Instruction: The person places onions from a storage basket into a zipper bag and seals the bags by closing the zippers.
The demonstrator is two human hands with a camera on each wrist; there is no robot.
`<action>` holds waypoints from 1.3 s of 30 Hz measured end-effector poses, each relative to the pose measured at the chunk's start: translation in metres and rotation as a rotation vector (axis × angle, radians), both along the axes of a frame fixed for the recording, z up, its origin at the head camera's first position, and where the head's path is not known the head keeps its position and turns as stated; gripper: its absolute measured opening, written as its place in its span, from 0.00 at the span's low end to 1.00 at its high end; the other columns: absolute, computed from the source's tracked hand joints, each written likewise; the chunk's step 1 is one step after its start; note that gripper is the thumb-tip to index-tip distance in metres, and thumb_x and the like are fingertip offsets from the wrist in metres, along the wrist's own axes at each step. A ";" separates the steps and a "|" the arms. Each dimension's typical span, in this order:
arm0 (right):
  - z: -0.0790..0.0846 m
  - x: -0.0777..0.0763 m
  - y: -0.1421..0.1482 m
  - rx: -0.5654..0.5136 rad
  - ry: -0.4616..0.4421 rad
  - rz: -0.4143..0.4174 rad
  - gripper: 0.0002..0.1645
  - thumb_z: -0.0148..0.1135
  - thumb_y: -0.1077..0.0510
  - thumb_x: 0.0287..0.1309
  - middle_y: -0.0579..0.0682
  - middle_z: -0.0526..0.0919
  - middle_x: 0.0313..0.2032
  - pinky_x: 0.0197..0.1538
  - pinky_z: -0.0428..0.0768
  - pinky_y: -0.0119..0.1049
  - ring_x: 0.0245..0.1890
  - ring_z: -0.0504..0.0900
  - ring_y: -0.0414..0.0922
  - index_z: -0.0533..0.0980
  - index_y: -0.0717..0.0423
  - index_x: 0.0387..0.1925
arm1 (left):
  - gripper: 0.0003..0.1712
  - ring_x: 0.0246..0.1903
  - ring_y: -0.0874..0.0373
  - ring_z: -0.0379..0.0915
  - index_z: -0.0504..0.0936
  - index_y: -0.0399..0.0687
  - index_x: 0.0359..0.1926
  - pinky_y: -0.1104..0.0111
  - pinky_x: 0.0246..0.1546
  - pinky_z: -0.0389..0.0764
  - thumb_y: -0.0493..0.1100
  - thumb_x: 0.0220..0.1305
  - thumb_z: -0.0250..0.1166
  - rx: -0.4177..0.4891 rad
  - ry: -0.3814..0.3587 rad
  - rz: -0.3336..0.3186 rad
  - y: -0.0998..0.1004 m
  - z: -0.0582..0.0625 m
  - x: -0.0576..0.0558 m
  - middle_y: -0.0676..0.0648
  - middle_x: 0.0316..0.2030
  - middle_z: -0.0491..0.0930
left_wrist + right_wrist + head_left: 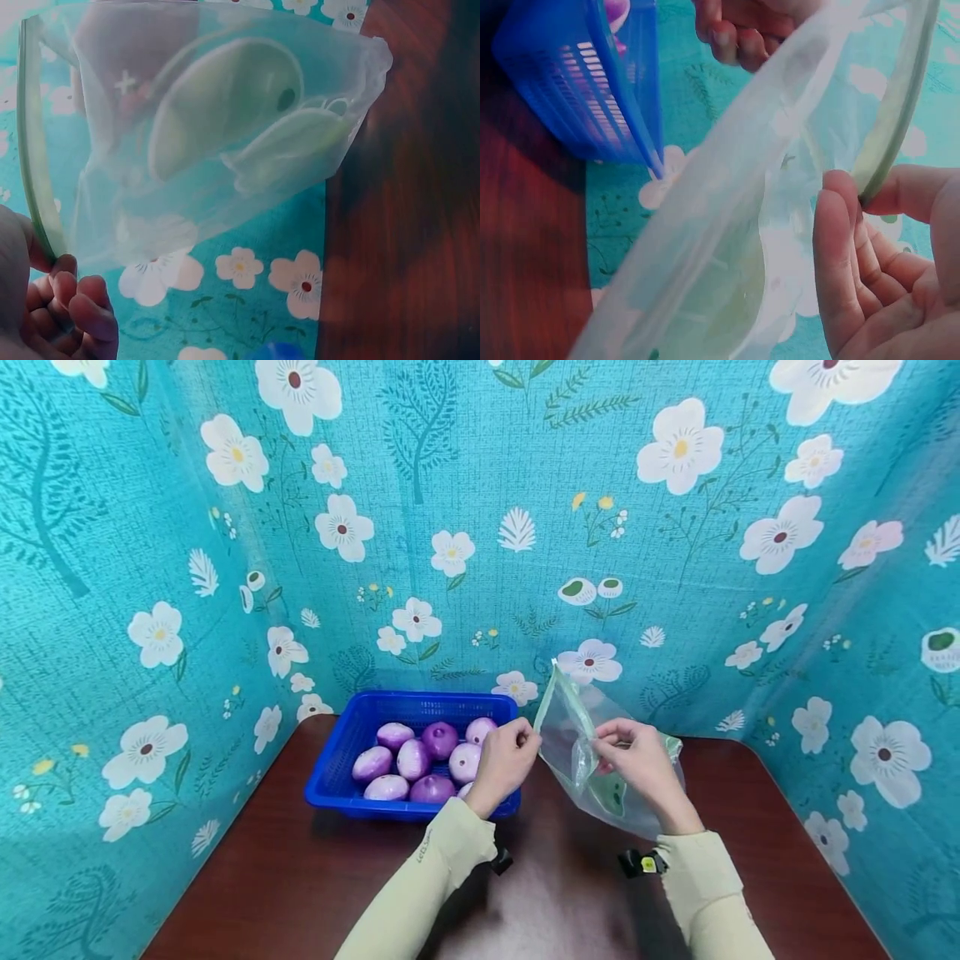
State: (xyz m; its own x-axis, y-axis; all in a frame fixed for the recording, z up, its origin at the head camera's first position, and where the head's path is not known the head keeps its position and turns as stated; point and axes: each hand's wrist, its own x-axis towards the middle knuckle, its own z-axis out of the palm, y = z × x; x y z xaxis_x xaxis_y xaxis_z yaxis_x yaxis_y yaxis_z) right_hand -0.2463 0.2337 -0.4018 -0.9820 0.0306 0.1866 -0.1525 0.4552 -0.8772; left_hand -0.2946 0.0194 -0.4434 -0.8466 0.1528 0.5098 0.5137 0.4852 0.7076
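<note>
A translucent zip-top plastic bag (558, 739) with green printed shapes hangs between both hands above the table. My left hand (506, 762) pinches the left end of its green-edged rim; in the left wrist view the thumb and index finger meet on that strip. With thumb and fingertips, my right hand (639, 762) grips the rim on the other side, as the right wrist view shows. The bag's mouth tilts up toward the left. To the left of my left hand, several purple onions (413, 760) lie in a blue plastic basket (327, 774).
The basket stands at the back left of the dark brown table (555, 877). A turquoise flowered cloth (480, 502) hangs behind the table and along both sides. My left forearm passes in front of the basket's right corner.
</note>
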 end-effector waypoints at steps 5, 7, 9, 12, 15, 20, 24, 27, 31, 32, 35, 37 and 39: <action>0.007 0.005 0.013 0.016 0.019 -0.048 0.12 0.64 0.63 0.67 0.60 0.88 0.34 0.34 0.87 0.32 0.25 0.89 0.44 0.80 0.69 0.47 | 0.13 0.21 0.64 0.66 0.74 0.51 0.20 0.74 0.25 0.65 0.39 0.63 0.60 0.006 0.027 0.032 -0.008 0.005 -0.003 0.56 0.17 0.69; 0.010 0.007 0.019 0.026 0.041 -0.077 0.12 0.65 0.63 0.67 0.60 0.89 0.33 0.34 0.87 0.31 0.25 0.89 0.43 0.81 0.69 0.47 | 0.14 0.21 0.64 0.66 0.73 0.51 0.20 0.74 0.26 0.65 0.40 0.63 0.59 0.000 0.049 0.048 -0.012 0.007 -0.005 0.57 0.17 0.68; 0.014 0.009 0.025 0.039 0.064 -0.111 0.12 0.65 0.62 0.67 0.60 0.89 0.33 0.33 0.87 0.31 0.24 0.89 0.42 0.82 0.68 0.46 | 0.14 0.20 0.64 0.66 0.72 0.51 0.19 0.73 0.25 0.64 0.40 0.63 0.59 0.010 0.066 0.062 -0.016 0.010 -0.006 0.57 0.16 0.67; 0.017 0.011 0.033 0.056 0.086 -0.155 0.12 0.66 0.61 0.67 0.58 0.89 0.31 0.32 0.87 0.31 0.24 0.89 0.41 0.82 0.67 0.46 | 0.15 0.19 0.63 0.64 0.70 0.52 0.18 0.73 0.24 0.63 0.39 0.62 0.59 0.030 0.078 0.083 -0.023 0.012 -0.009 0.57 0.15 0.65; 0.018 0.013 0.040 0.064 0.088 -0.183 0.13 0.66 0.59 0.67 0.56 0.89 0.30 0.32 0.87 0.31 0.23 0.88 0.40 0.83 0.67 0.45 | 0.15 0.18 0.63 0.63 0.69 0.53 0.18 0.72 0.22 0.63 0.39 0.61 0.60 0.046 0.068 0.096 -0.028 0.015 -0.009 0.58 0.15 0.64; 0.015 0.016 0.047 0.088 0.075 -0.209 0.14 0.67 0.57 0.67 0.56 0.89 0.30 0.33 0.85 0.27 0.23 0.88 0.39 0.82 0.67 0.45 | 0.16 0.18 0.62 0.63 0.69 0.54 0.18 0.72 0.22 0.62 0.40 0.62 0.60 0.037 0.050 0.100 -0.033 0.017 -0.007 0.58 0.15 0.64; 0.014 0.016 0.046 0.144 0.083 -0.206 0.13 0.66 0.58 0.67 0.57 0.88 0.30 0.33 0.84 0.27 0.22 0.87 0.41 0.82 0.65 0.46 | 0.16 0.18 0.63 0.63 0.69 0.54 0.19 0.72 0.22 0.63 0.41 0.63 0.60 0.032 0.041 0.062 -0.032 0.018 -0.002 0.58 0.15 0.64; 0.015 0.016 0.042 0.213 0.111 -0.204 0.10 0.65 0.60 0.66 0.57 0.87 0.28 0.33 0.82 0.28 0.21 0.86 0.41 0.82 0.62 0.45 | 0.15 0.18 0.64 0.64 0.69 0.53 0.19 0.73 0.23 0.64 0.39 0.62 0.60 0.016 0.066 0.008 -0.029 0.018 0.002 0.57 0.15 0.65; 0.015 0.013 0.036 0.279 0.161 -0.187 0.06 0.67 0.59 0.65 0.55 0.86 0.24 0.30 0.79 0.32 0.20 0.83 0.43 0.84 0.58 0.38 | 0.15 0.20 0.65 0.66 0.72 0.52 0.20 0.73 0.27 0.67 0.38 0.64 0.60 -0.022 0.083 -0.056 -0.024 0.016 0.005 0.57 0.16 0.69; 0.014 0.012 0.035 0.282 0.173 -0.173 0.06 0.68 0.58 0.65 0.55 0.86 0.24 0.29 0.79 0.33 0.20 0.83 0.43 0.84 0.57 0.37 | 0.15 0.20 0.65 0.66 0.72 0.52 0.20 0.74 0.27 0.67 0.38 0.64 0.60 -0.026 0.079 -0.067 -0.023 0.016 0.005 0.57 0.16 0.69; 0.014 0.010 0.031 0.272 0.191 -0.135 0.06 0.69 0.57 0.66 0.53 0.86 0.23 0.26 0.79 0.33 0.21 0.83 0.44 0.84 0.57 0.36 | 0.14 0.22 0.65 0.67 0.73 0.52 0.21 0.74 0.26 0.67 0.38 0.65 0.59 -0.022 0.051 -0.085 -0.022 0.016 0.008 0.57 0.18 0.70; 0.013 0.009 0.029 0.255 0.191 -0.123 0.07 0.69 0.56 0.66 0.52 0.87 0.24 0.26 0.80 0.32 0.21 0.84 0.42 0.85 0.57 0.37 | 0.14 0.22 0.65 0.66 0.74 0.52 0.21 0.74 0.25 0.67 0.38 0.65 0.59 -0.017 0.044 -0.086 -0.021 0.016 0.009 0.57 0.18 0.70; 0.012 0.009 0.028 0.228 0.183 -0.117 0.08 0.70 0.56 0.66 0.52 0.88 0.24 0.27 0.81 0.32 0.21 0.85 0.41 0.85 0.58 0.38 | 0.14 0.22 0.65 0.66 0.74 0.51 0.21 0.75 0.26 0.67 0.38 0.65 0.60 -0.012 0.045 -0.087 -0.021 0.016 0.010 0.57 0.18 0.70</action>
